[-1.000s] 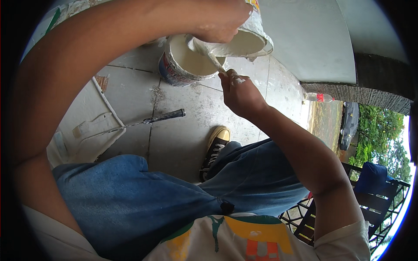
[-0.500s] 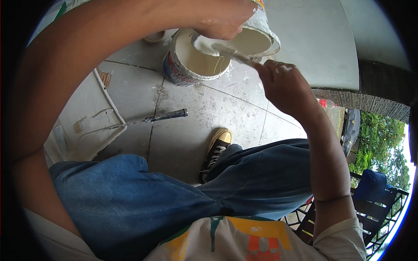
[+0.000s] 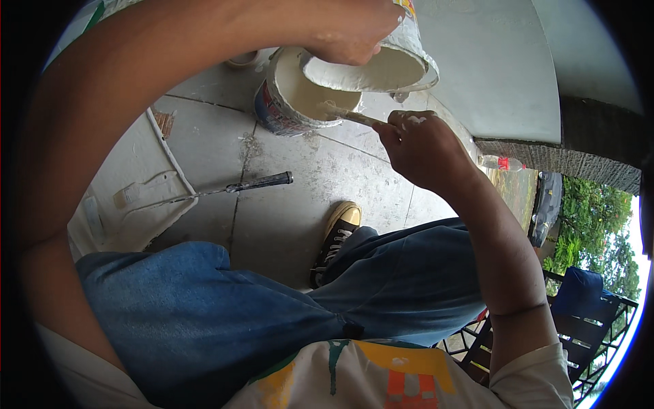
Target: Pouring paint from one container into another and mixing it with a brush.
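Note:
My left hand (image 3: 351, 34) is closed on a white paint bucket (image 3: 411, 39), holding it tipped on its side with its mouth over a second bucket. That lower paint bucket (image 3: 276, 114), with a blue and red label, stands upright on the floor and holds white paint (image 3: 298, 82). My right hand (image 3: 430, 146), spotted with white paint, grips a paintbrush (image 3: 361, 118) by its handle. The brush's head reaches over the near right rim of the lower bucket, below the tipped bucket's mouth. Its bristles are hard to make out against the paint.
A white paint tray (image 3: 146, 198) lies at the left, with a black-handled roller frame (image 3: 262, 182) across its edge. My shoe (image 3: 337, 235) rests on the grey tiled floor (image 3: 272, 221). A clear bottle (image 3: 503, 163) lies by the wall base at right. A black slatted bench (image 3: 579, 317) stands lower right.
My right hand has moved the paintbrush down and slightly left, from the tipped bucket's mouth to the lower bucket's rim. My left hand and both buckets have stayed nearly still.

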Demonstrator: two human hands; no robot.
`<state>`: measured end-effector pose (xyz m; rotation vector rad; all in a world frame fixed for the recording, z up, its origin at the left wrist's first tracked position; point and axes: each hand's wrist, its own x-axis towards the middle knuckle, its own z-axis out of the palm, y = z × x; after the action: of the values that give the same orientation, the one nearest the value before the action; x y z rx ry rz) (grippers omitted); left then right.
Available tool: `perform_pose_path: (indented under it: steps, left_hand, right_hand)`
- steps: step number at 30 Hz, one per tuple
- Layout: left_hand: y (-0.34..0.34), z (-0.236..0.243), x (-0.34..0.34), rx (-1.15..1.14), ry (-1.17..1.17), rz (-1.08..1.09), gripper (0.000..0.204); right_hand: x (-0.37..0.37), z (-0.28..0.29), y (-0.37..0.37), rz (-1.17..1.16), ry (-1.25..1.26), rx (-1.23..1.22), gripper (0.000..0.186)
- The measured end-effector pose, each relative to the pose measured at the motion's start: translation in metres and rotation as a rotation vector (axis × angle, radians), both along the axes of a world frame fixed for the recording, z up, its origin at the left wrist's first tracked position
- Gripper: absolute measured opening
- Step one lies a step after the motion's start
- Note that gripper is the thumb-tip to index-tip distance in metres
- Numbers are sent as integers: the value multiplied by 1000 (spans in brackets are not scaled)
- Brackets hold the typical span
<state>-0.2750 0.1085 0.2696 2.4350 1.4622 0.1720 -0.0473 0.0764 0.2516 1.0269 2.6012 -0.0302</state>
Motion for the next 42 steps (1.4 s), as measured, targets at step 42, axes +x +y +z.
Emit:
perform_pose_path:
  steps: [42]
  left_hand:
    - [3, -25, 6, 700, 833, -465, 25]
  right_hand:
    - [10, 42, 17, 87, -116, -28, 33]
